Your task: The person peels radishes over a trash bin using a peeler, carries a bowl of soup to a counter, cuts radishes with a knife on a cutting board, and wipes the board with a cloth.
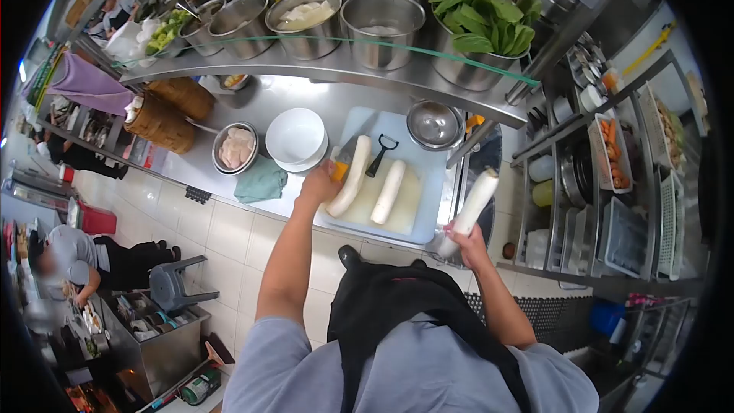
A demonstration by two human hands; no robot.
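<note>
My left hand point(318, 186) is closed on the orange handle of a knife point(339, 171) at the left edge of the cutting board point(427, 183). The knife's blade points away from me, close beside a long peeled white radish point(352, 177). A second white radish point(388, 192) lies on the wet board to its right. Above that rests a black peeler point(381, 156). Off the board's right side, my right hand point(468, 244) grips a third white radish point(475, 200) near its lower end, tilted up and to the right.
White bowls point(297, 138), a steel bowl of pale meat point(235, 148) and a green cloth point(261, 180) sit left of the board. A steel bowl point(434, 124) stands at its upper right. Overhead, a shelf point(321, 69) carries metal pots and leafy greens point(486, 17). Another person point(88, 260) works at left.
</note>
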